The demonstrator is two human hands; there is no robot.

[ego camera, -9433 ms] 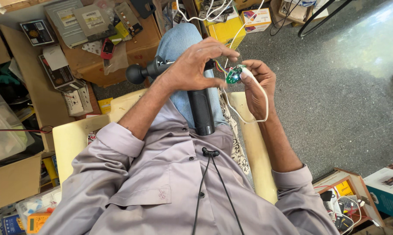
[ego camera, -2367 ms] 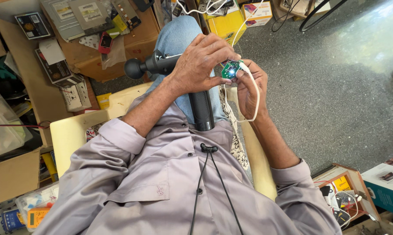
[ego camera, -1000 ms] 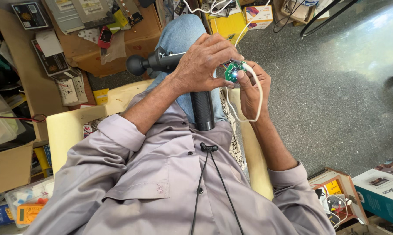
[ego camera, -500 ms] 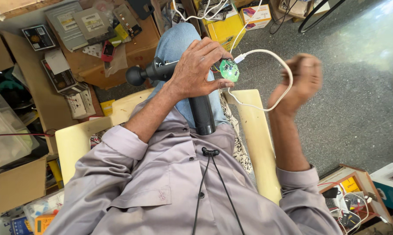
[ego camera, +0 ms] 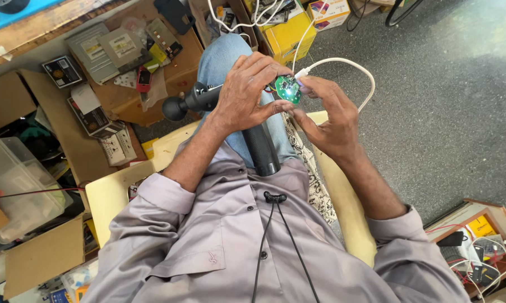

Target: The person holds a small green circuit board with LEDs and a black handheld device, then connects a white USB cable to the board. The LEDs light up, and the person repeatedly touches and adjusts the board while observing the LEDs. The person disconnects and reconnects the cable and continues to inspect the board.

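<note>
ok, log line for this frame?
left hand: grips black massage gun | right hand: at green circuit board | white cable: plugged in

Left hand (ego camera: 247, 90) covers the black massage gun's (ego camera: 208, 104) body — the green circuit board's (ego camera: 288, 89) components are too small to make out.

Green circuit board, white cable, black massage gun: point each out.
green circuit board (ego camera: 288, 88), head view, centre of the round board.
white cable (ego camera: 351, 63), head view, top of the loop.
black massage gun (ego camera: 260, 150), head view, middle of the handle.
</note>
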